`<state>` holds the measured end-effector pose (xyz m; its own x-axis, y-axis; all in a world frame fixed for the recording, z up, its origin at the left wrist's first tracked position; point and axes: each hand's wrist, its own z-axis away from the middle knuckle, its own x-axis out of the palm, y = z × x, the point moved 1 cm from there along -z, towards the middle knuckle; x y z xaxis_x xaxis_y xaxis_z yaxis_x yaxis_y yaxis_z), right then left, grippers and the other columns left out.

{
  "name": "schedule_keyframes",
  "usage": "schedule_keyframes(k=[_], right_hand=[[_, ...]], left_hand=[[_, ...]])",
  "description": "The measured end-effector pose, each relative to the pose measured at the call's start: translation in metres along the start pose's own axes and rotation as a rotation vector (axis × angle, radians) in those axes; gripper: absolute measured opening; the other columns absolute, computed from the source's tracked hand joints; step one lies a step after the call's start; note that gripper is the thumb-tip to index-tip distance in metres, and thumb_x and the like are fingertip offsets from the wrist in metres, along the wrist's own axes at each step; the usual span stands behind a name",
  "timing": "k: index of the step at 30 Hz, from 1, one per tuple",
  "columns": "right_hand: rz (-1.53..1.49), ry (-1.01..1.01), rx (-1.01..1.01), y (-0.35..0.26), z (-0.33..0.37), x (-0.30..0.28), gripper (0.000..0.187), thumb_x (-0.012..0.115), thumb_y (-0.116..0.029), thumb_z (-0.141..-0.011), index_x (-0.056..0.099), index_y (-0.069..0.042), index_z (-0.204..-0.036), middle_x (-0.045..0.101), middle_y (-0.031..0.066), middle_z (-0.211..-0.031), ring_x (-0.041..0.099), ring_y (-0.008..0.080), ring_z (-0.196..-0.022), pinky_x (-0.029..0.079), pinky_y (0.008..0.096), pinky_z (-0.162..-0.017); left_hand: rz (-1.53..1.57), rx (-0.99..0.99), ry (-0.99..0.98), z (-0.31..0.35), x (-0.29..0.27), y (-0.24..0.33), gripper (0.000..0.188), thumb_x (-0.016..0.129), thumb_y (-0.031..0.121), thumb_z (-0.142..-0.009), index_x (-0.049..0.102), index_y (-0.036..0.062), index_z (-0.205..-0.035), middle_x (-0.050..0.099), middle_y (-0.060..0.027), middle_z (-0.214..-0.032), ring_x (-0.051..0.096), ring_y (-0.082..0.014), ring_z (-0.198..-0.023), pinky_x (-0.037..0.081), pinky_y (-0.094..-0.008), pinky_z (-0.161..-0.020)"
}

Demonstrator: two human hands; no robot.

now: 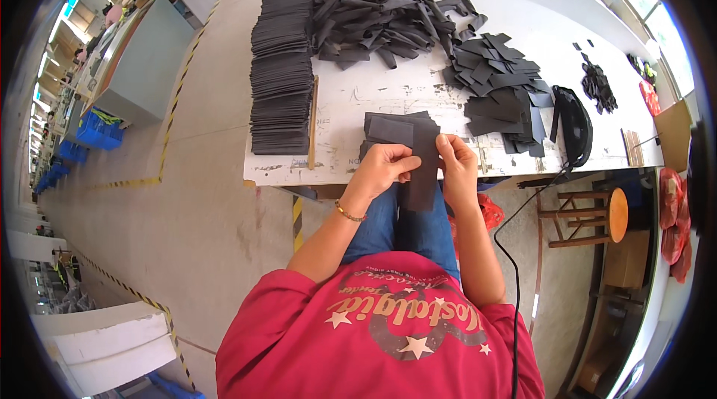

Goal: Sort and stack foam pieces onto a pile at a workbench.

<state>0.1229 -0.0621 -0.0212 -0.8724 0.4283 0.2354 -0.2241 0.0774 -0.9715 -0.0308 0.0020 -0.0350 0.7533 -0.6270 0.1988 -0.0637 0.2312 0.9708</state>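
Note:
Between my two hands, at the table's front edge, is a long dark grey flat strip (423, 186), its lower end hanging over my lap. My left hand (386, 170) pinches it along its left side, thumb against fingertips. At its right edge my right hand (458, 166) grips it between thumb and fingers. Right behind my hands lies a small stack of dark flat pieces (379, 119), with a smaller rectangular piece (391, 131) on top. Whether the strip is cloth or another sheet material, I cannot tell.
A tall row of stacked dark pieces (282, 70) lines the table's left side beside a wooden strip (314, 123). Farther back are a heap of curled pieces (381, 14) and a flat-piece pile (500, 74). A black corded object (573, 126) lies right; a wooden stool (617, 215) stands below.

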Motion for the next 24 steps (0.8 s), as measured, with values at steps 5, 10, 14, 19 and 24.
schedule_keyframes(k=[5,10,14,19,24], right_hand=[[-0.249,-0.111,0.201,-0.006,0.008,-0.006,0.02,0.061,-0.022,-0.096,0.064,-0.003,-0.096,0.063,0.0003,-0.082,0.057,0.0064,-0.07,0.049,0.0232,-0.066],[-0.219,-0.032,0.1,0.012,0.002,-0.018,0.018,0.062,-0.02,-0.095,0.064,-0.003,-0.092,0.062,-0.0007,-0.079,0.055,0.006,-0.068,0.047,0.0218,-0.063],[-0.237,0.049,0.085,0.015,0.0,-0.012,0.017,0.062,-0.019,-0.095,0.064,-0.003,-0.09,0.06,-0.0022,-0.078,0.053,0.0048,-0.067,0.044,0.021,-0.061],[-0.187,0.052,0.064,0.018,0.0,-0.01,0.017,0.062,-0.019,-0.096,0.064,-0.003,-0.089,0.058,-0.0037,-0.075,0.05,0.0037,-0.064,0.044,0.0208,-0.06],[-0.234,0.069,0.025,0.026,-0.002,-0.019,0.016,0.063,-0.02,-0.095,0.064,-0.004,-0.091,0.058,-0.0039,-0.075,0.049,0.0041,-0.063,0.044,0.0203,-0.06]], left_hand=[[0.361,-0.059,-0.216,-0.004,-0.002,-0.006,0.018,0.067,0.018,-0.091,0.067,0.0005,-0.085,0.063,-0.0015,-0.075,0.059,-0.0094,-0.064,0.047,-0.0229,-0.06],[0.37,-0.074,-0.079,-0.005,0.004,0.004,0.022,0.069,0.022,-0.09,0.065,0.0007,-0.094,0.064,-0.0006,-0.08,0.059,-0.0082,-0.069,0.047,-0.0222,-0.061],[0.001,-0.022,-0.014,0.0,0.005,-0.005,0.021,0.075,0.017,-0.085,0.066,0.0008,-0.095,0.064,-0.0005,-0.081,0.055,-0.0056,-0.067,0.044,-0.0177,-0.061],[0.151,-0.078,-0.074,-0.005,-0.003,-0.012,0.017,0.072,0.015,-0.086,0.067,0.0006,-0.094,0.064,-0.0004,-0.081,0.056,-0.0063,-0.067,0.046,-0.0196,-0.063],[0.27,-0.091,-0.046,-0.01,0.008,-0.01,0.015,0.07,0.015,-0.088,0.068,0.001,-0.094,0.064,0.0001,-0.079,0.056,-0.0061,-0.069,0.046,-0.0216,-0.065]])
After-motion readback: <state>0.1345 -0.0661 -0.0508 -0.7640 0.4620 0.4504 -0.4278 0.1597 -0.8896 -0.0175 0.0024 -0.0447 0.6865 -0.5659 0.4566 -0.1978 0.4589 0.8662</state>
